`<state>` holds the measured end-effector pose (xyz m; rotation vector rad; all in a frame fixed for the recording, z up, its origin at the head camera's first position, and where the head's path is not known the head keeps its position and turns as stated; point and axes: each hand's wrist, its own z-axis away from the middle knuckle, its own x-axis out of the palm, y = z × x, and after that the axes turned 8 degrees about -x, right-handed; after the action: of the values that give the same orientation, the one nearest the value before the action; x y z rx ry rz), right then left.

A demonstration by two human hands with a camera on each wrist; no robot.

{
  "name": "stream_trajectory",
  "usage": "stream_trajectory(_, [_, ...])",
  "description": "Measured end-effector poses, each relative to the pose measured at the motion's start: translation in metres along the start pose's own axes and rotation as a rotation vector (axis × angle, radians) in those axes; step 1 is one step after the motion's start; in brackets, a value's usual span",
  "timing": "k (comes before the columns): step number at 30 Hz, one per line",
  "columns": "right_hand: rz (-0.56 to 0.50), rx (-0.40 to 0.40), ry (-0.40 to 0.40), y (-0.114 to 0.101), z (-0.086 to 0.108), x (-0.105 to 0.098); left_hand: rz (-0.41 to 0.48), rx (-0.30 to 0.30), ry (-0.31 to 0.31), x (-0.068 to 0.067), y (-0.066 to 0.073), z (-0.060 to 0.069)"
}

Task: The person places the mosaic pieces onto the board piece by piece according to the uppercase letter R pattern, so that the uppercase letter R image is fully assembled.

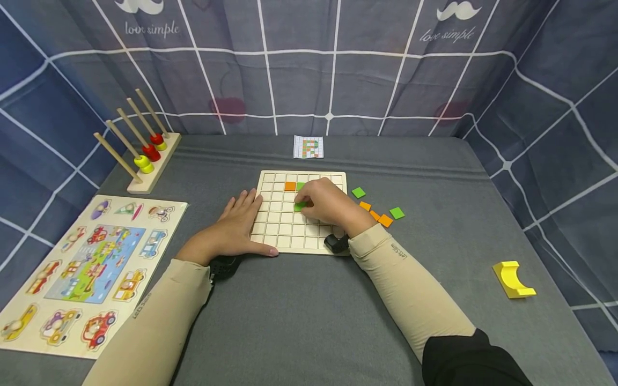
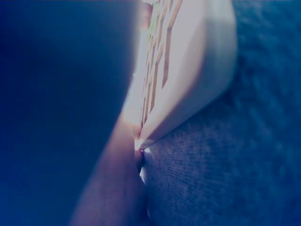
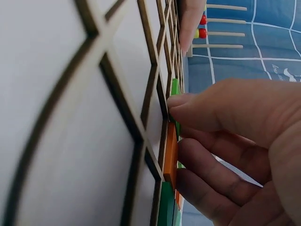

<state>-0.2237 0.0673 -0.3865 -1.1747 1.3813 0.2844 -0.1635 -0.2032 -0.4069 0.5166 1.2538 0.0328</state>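
A pale wooden grid board (image 1: 272, 225) lies on the grey cloth. Along its left side rests my left hand (image 1: 238, 225), fingers spread and straight, thumb along the near edge. Over the upper part of the board, my right hand (image 1: 324, 201) pinches a green square tile (image 1: 300, 206) at a cell. In the right wrist view the thumb touches that green tile (image 3: 175, 87), and an orange tile (image 3: 170, 153) and another green tile (image 3: 165, 202) lie close by. An orange tile (image 1: 289, 186) sits in the board near a green tile (image 1: 300, 186); the hand hides other cells.
Loose green tiles (image 1: 397, 213) and orange tiles (image 1: 385, 220) lie right of the board. Behind it is a small pattern card (image 1: 308, 147). A peg stand with beads (image 1: 154, 166) and a picture puzzle board (image 1: 164, 225) are at left, a yellow curved block (image 1: 513, 280) at right.
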Motion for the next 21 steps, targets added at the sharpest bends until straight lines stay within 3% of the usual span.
stream_trajectory(21, [0.029,-0.002,0.084,0.005,0.012,-0.007,-0.002,0.001,0.004,0.0,0.0,0.0])
